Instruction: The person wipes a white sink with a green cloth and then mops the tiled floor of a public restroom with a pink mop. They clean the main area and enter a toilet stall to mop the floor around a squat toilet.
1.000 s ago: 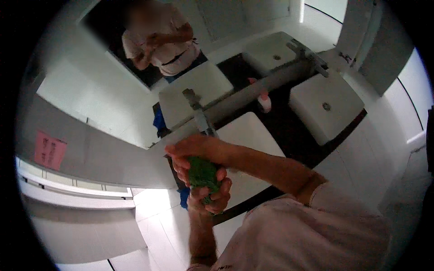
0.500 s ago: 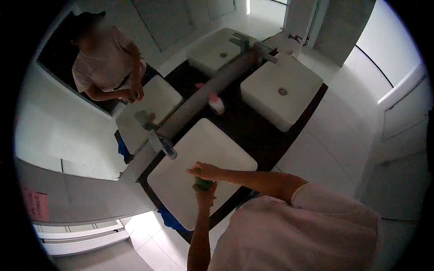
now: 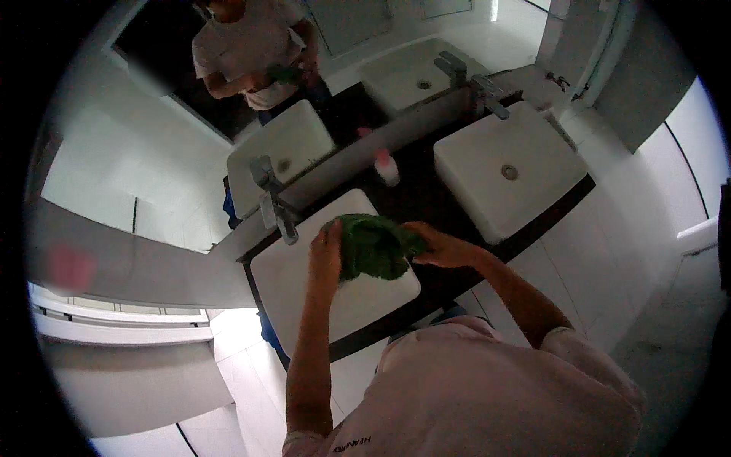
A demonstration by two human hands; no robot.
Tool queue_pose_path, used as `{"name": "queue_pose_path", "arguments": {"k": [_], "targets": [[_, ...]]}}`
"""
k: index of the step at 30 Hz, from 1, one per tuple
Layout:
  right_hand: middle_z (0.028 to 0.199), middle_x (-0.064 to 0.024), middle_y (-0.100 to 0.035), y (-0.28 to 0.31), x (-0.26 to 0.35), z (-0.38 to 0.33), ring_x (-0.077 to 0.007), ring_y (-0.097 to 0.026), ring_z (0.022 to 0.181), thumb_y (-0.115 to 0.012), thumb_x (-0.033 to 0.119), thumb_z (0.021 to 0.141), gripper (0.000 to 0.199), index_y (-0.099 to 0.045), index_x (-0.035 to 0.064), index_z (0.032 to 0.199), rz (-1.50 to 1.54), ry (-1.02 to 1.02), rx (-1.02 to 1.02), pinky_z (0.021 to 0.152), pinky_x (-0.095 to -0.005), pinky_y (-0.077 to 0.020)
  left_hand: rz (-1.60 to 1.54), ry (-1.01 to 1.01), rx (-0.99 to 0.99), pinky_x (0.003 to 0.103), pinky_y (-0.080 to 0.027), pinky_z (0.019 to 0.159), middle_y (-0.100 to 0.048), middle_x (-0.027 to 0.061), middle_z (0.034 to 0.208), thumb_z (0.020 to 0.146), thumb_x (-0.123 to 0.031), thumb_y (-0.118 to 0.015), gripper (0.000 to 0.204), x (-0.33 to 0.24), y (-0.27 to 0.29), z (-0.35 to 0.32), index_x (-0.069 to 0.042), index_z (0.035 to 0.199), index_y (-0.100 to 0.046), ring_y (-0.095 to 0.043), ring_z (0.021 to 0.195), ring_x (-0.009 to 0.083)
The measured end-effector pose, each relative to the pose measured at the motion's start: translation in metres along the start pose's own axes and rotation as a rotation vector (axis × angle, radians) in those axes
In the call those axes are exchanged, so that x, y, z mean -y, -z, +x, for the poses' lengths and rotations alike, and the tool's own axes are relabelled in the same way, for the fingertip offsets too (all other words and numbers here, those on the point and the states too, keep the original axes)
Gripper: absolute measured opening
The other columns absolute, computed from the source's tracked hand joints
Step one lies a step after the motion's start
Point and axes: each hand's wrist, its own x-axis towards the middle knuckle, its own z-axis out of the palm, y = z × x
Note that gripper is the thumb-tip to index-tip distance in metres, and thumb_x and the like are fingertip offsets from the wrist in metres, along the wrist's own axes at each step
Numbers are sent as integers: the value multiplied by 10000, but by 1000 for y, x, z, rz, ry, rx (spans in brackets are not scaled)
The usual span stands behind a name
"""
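A crumpled green cloth [image 3: 371,247] is spread between both my hands above a white rectangular basin [image 3: 304,293]. My left hand [image 3: 326,251] grips its left edge, fingers curled over the fabric. My right hand [image 3: 435,245] holds its right edge. The cloth hangs over the basin's right half, close to the metal tap [image 3: 276,204] at the basin's back.
A second white basin [image 3: 502,171] with its own tap [image 3: 487,95] sits to the right on the dark countertop [image 3: 415,194]. A small white bottle with a pink cap [image 3: 386,167] stands between the basins. The wall mirror [image 3: 289,99] reflects a person and both basins.
The view swung toward the basins. The cloth, bunched tight in both hands before, is now opened out wider between them over the basin.
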Motion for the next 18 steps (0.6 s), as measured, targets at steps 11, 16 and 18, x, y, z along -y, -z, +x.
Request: {"name": "queue_pose_path", "arguments": {"k": [11, 16, 18], "targets": [[676, -104, -640, 102, 39, -3, -214, -652, 655, -531, 254, 907, 281, -591, 129, 1152, -495, 46, -27, 610, -361, -506, 170, 87, 588, 369, -465, 814, -630, 168, 978, 789, -329, -679, 466, -97, -37, 57, -45, 1114, -504, -617, 903, 280], [696, -107, -640, 126, 55, 8, -260, -637, 652, -529, 274, 898, 285, -594, 191, 1163, -689, -9, -97, 607, -383, -501, 22, -3, 378, 365, -474, 797, -633, 156, 991, 803, -159, -640, 330, -100, -65, 64, -39, 1088, -524, -625, 898, 251], [712, -109, -643, 133, 41, 5, -267, -635, 656, -532, 276, 895, 304, -581, 209, 1188, -765, 52, -108, 610, -393, -501, 0, -5, 319, 371, -467, 837, -620, 148, 1008, 802, -149, -645, 342, -100, -80, 50, -43, 1106, -531, -609, 948, 266]]}}
